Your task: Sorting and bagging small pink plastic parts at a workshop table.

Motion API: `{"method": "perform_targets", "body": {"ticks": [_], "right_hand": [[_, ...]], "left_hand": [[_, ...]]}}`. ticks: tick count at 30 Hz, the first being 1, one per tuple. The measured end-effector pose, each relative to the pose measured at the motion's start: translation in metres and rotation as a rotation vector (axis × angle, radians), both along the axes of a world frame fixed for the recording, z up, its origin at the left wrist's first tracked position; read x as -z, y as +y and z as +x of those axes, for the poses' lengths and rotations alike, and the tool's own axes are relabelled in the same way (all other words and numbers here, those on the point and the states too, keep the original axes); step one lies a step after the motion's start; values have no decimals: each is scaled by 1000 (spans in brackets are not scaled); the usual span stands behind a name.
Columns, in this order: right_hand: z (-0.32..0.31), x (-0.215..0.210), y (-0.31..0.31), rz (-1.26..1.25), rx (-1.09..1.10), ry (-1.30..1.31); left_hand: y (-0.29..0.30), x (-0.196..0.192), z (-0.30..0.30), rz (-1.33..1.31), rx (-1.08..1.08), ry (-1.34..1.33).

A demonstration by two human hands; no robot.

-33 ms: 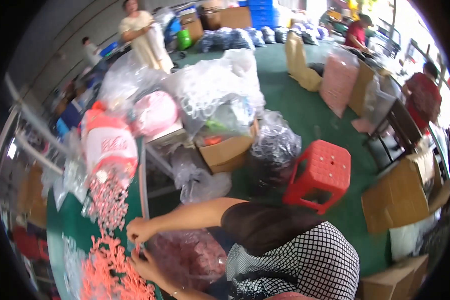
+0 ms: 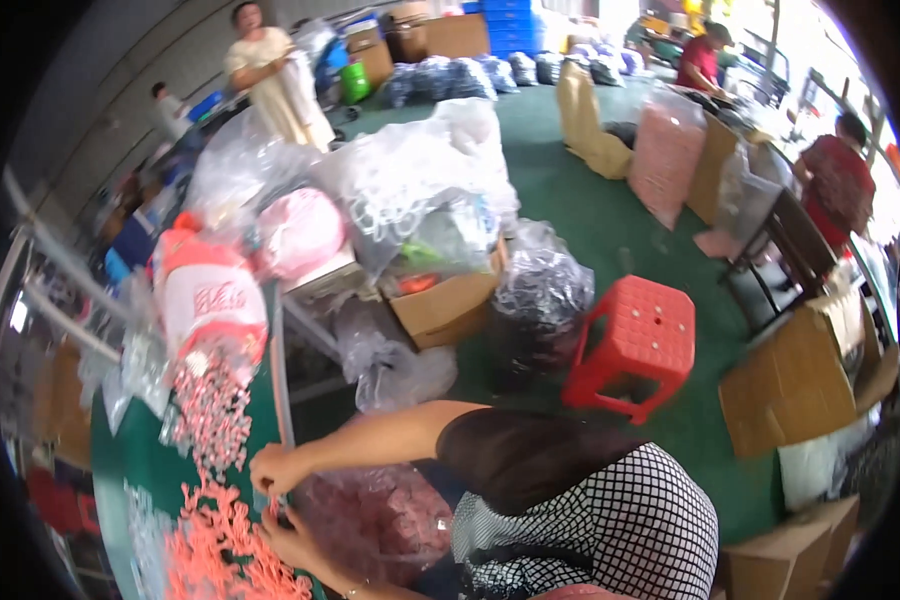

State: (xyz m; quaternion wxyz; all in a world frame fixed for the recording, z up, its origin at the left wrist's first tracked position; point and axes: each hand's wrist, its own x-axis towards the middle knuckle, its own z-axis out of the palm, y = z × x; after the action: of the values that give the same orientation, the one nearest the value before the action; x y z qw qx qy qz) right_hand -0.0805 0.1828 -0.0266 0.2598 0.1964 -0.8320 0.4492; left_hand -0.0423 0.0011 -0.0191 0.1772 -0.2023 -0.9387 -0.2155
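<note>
My right hand (image 2: pixel 278 470) is closed in a pinch at the edge of the green table (image 2: pixel 110 440). Just below it, my left hand (image 2: pixel 292 540) has its fingers curled around a small coral-orange piece (image 2: pixel 273 507), close against the right fingertips. What the right fingers pinch is too small to make out. Beside the hands, a heap of coral-orange looped plastic pieces (image 2: pixel 220 550) spreads over the table. Above it lies a pile of small pink, black and white pieces (image 2: pixel 213 405), spilling from a red and white sack (image 2: pixel 210 310).
Under the table edge, near my lap, sits a clear bag of pink pieces (image 2: pixel 395 515). A red stool (image 2: pixel 640 325) and a dark plastic-wrapped bag (image 2: pixel 542 290) stand on the floor. Full clear bags (image 2: pixel 420 170) crowd the table's far end. A person (image 2: pixel 275 75) stands behind them.
The whole view has shifted slightly. Both hands stay close together at the table edge, with hardly any change in their hold.
</note>
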Motion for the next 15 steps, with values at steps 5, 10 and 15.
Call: {"method": "perform_targets", "body": {"ticks": [5,10,15], "right_hand": [[4,6,4,40,80,-40],[-3,4,-4,38,73,-14],[5,4,6,4,74,-70]], "left_hand": [[14,-9,10,-44,-46,-48],[9,-14,7,-66,-96,-117],[12,1,-1,-52,-8,-6]]}}
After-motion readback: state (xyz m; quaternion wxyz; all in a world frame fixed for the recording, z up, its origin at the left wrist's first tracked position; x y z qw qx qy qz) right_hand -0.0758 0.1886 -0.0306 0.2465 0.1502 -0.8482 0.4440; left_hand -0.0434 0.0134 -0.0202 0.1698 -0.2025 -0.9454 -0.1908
